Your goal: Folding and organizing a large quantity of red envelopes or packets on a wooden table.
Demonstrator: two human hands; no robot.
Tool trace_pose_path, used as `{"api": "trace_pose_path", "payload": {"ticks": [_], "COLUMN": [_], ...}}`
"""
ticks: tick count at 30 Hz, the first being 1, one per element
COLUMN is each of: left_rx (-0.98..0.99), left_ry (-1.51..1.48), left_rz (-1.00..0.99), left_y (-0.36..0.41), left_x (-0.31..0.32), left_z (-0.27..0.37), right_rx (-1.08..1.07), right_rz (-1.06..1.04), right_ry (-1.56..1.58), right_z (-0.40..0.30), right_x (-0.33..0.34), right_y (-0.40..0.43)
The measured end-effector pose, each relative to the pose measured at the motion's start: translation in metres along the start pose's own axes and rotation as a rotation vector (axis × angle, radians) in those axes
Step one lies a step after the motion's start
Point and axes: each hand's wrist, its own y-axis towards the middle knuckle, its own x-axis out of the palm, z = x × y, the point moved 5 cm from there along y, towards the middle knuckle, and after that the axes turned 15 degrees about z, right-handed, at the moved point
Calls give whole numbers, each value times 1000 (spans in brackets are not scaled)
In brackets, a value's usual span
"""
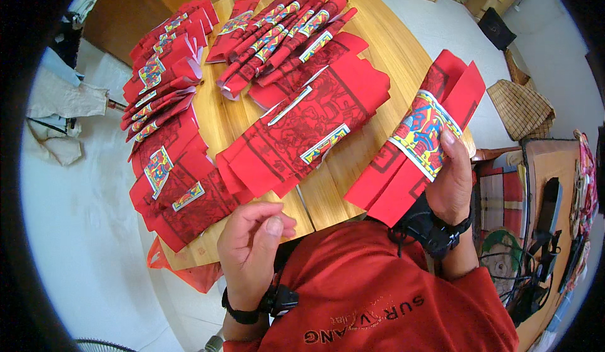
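Observation:
My right hand (pixel 451 177) grips a folded bundle of red printed paper (pixel 427 130), its thumb lying over the colourful illustrated band around the middle. The bundle is tilted above the table's right edge. Fingers curled and partly apart, my left hand (pixel 255 238) holds nothing near the table's front edge. Just beyond it lies a wide stack of red printed papers (pixel 307 120) with colourful strips. To the left, more red sheets (pixel 175 196) fan out, with banded bundles (pixel 156 70) behind them. Several rolled red bundles (pixel 283 30) are heaped at the far side.
Everything red rests on a wooden table (pixel 397 35) with rounded edges. A red plastic bag (pixel 189 267) hangs at its front left. At right are a woven basket (pixel 520 108) and a wooden surface (pixel 562 186) with dark straps and cables. A fan guard (pixel 101 345) shows bottom left.

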Motion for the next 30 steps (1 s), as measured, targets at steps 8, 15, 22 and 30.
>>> {"api": "trace_pose_path", "payload": {"ticks": [8, 15, 22, 30], "left_rx": [622, 697, 786, 784], "left_ry": [561, 875, 1113, 1211], "left_rz": [200, 103, 88, 90], "left_y": [22, 40, 52, 62], "left_x": [19, 61, 79, 85], "left_z": [27, 22, 18, 11], "right_rx": [210, 217, 203, 211], "right_rz": [-50, -69, -146, -207], "right_ry": [-39, -50, -18, -27], "right_z": [26, 29, 33, 33], "right_x": [-7, -11, -19, -21], "right_y": [8, 9, 10, 11]}}
